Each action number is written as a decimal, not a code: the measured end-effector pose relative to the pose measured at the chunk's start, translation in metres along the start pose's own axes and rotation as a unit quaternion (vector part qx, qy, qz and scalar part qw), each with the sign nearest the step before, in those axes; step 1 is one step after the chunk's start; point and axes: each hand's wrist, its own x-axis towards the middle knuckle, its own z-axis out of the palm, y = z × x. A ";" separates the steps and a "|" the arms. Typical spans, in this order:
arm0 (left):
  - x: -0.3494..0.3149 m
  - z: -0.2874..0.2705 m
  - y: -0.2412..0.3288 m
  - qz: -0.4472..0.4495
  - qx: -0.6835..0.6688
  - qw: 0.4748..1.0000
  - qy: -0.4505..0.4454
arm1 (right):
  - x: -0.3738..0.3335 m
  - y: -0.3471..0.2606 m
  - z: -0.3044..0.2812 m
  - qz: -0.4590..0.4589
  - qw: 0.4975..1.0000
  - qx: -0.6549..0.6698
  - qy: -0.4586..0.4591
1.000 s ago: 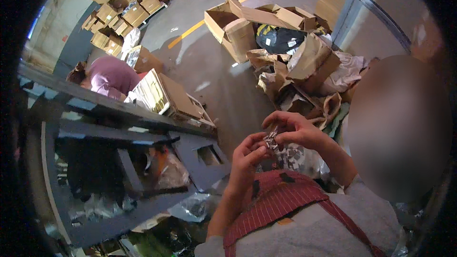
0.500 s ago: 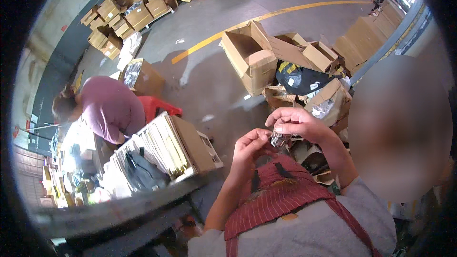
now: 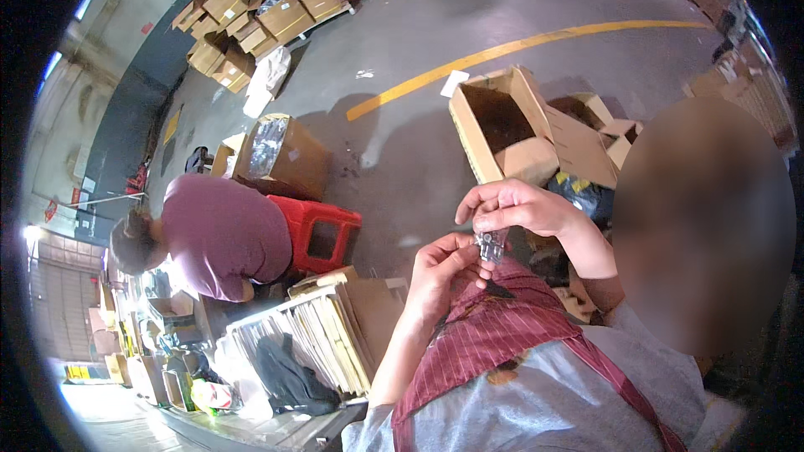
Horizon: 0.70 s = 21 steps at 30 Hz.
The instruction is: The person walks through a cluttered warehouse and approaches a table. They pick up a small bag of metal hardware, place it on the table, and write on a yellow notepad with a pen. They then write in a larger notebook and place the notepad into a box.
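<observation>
Between my hands, in front of the red striped apron (image 3: pixel 494 326), is a small clear plastic bag (image 3: pixel 492 248) with dark and shiny little pieces in it. My left hand (image 3: pixel 445 272) pinches the bag's side between thumb and fingers. Above it, my right hand (image 3: pixel 521 209) grips the bag's upper end, thumb against the bent fingers. What exactly the pieces are is too small to make out.
An open cardboard box (image 3: pixel 502 121) stands on the floor ahead, beside more cartons. To the left, a person in a purple shirt (image 3: pixel 222 230) bends by a red plastic stool (image 3: pixel 322 233). A box of upright envelopes (image 3: pixel 322 335) sits on the table (image 3: pixel 276 428).
The view has shifted, so boxes and stool appear lower and further right. Both hands stay together on the bag, which now hangs more upright with its contents easier to see.
</observation>
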 end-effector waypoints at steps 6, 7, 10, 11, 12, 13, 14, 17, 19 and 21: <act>0.072 0.017 0.083 0.070 0.056 0.992 0.085 | 0.092 -0.062 -0.084 0.049 0.996 -0.037 -0.058; 0.084 0.014 0.095 0.056 0.061 0.993 0.079 | 0.108 -0.067 -0.094 0.051 0.996 -0.046 -0.061; 0.115 0.000 0.120 0.039 0.043 0.996 0.069 | 0.152 -0.072 -0.122 0.056 0.992 -0.074 -0.084; 0.125 -0.009 0.126 0.040 0.044 0.995 0.076 | 0.167 -0.072 -0.131 0.066 0.991 -0.073 -0.090; 0.133 -0.019 0.130 0.042 0.046 0.995 0.081 | 0.181 -0.072 -0.139 0.076 0.990 -0.071 -0.095; 0.141 -0.028 0.137 0.043 0.047 0.994 0.087 | 0.195 -0.073 -0.146 0.085 0.989 -0.069 -0.100; 0.149 -0.035 0.145 0.048 0.038 0.994 0.092 | 0.210 -0.074 -0.152 0.082 0.989 -0.065 -0.103; 0.171 -0.060 0.172 0.060 0.034 0.991 0.114 | 0.259 -0.077 -0.168 0.096 0.988 -0.060 -0.106; 0.188 -0.079 0.193 0.063 0.062 0.986 0.141 | 0.292 -0.091 -0.174 0.119 0.985 -0.055 -0.109; 0.208 -0.109 0.206 0.096 0.041 0.987 0.123 | 0.327 -0.102 -0.179 0.133 0.983 -0.053 -0.112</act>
